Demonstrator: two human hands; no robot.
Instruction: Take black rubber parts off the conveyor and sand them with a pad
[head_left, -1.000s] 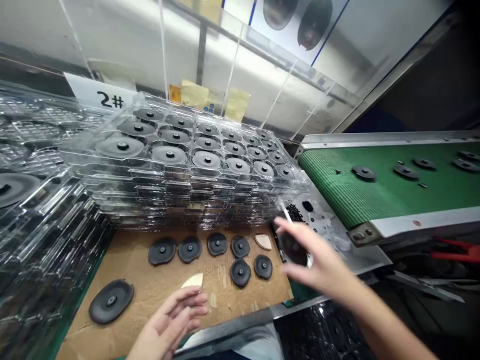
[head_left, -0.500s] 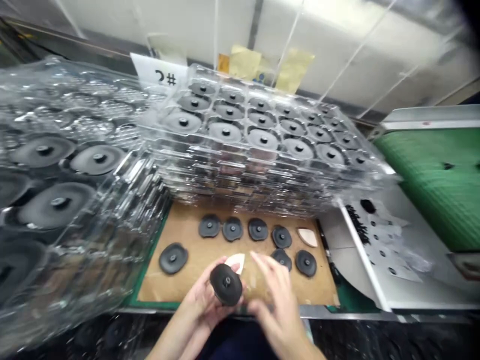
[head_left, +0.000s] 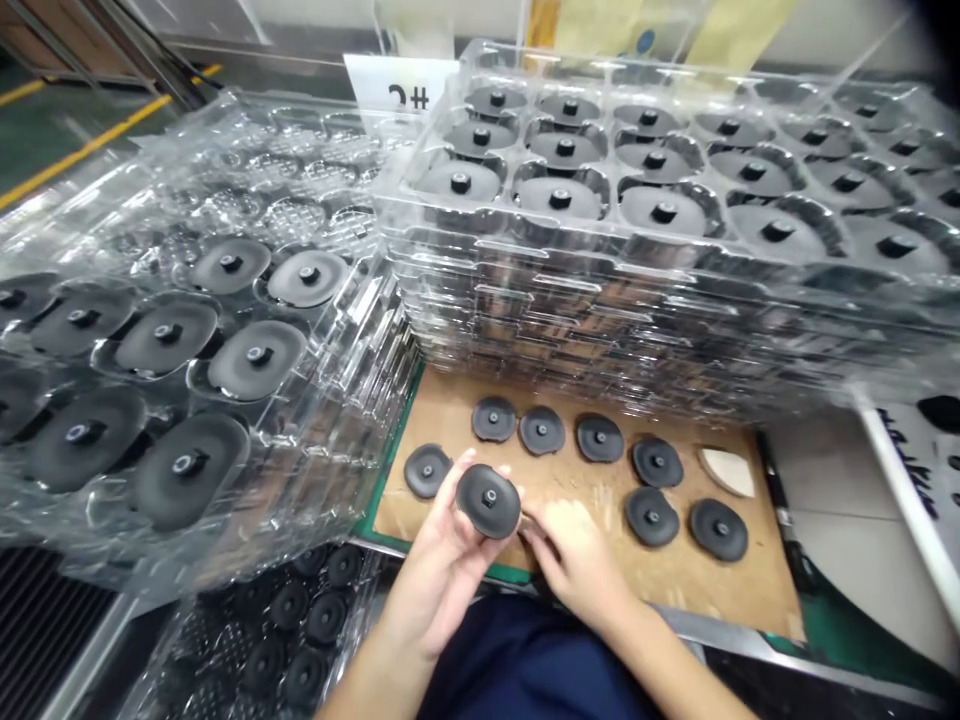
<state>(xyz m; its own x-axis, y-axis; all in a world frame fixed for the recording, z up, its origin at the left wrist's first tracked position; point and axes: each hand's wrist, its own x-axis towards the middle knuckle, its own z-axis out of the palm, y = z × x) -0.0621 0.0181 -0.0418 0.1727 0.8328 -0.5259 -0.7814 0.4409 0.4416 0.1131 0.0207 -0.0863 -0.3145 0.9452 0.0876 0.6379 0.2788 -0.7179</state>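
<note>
Head view: a black disc [head_left: 488, 500] with a raised centre hub is gripped at its rim by the left hand [head_left: 442, 565], above the near edge of the cardboard sheet [head_left: 750, 590]. The right hand [head_left: 581, 560] is laid just beside it, fingers towards the rim; whether anything is pinched cannot be told. The disc is judged light, thin, matte and probably flexible, best held by the rim. Loose discs [head_left: 651, 516] are seen on the cardboard, before stacked clear trays [head_left: 637, 300].

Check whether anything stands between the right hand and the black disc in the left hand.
Nothing visible does. The left hand holds the black disc over the near edge of the cardboard sheet, and the fingertips of the right hand sit right beside its rim; contact cannot be told.
</note>
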